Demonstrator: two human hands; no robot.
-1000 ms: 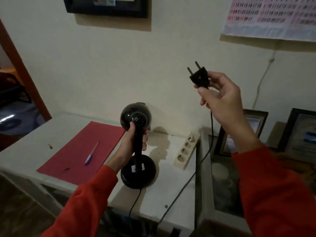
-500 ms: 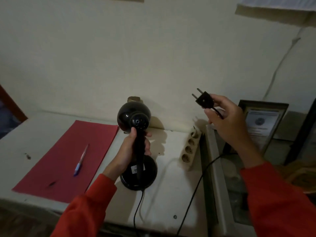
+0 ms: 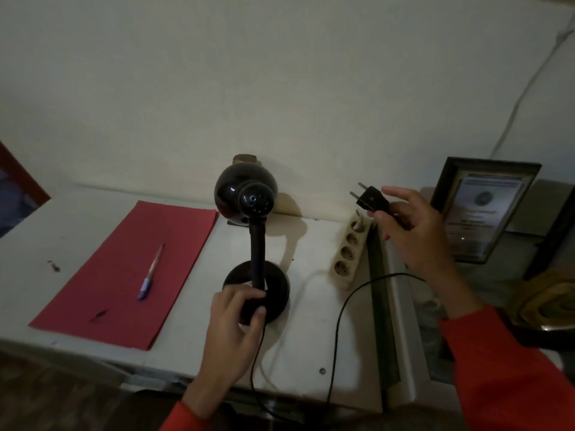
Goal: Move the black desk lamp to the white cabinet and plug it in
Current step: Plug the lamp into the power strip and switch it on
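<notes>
The black desk lamp (image 3: 255, 244) stands upright on the white cabinet top (image 3: 311, 337), its round head facing the wall. My left hand (image 3: 231, 331) rests on the front of the lamp's round base, fingers curled on its rim. My right hand (image 3: 413, 231) holds the black two-pin plug (image 3: 370, 199) in the air, pins pointing up and left, just above the far end of a beige power strip (image 3: 350, 251) with several sockets. The black cord (image 3: 342, 309) loops from the plug across the cabinet and down over its front edge.
A red paper sheet (image 3: 124, 272) with a blue pen (image 3: 151, 272) lies left of the lamp. A framed certificate (image 3: 479, 213) leans on the wall at the right, beyond a glass-topped surface (image 3: 432, 337). A woven object (image 3: 550, 300) sits at the far right.
My left hand has slid from the lamp's stem down to its base, with the lamp now standing on the cabinet. My right hand has lowered the plug toward the power strip.
</notes>
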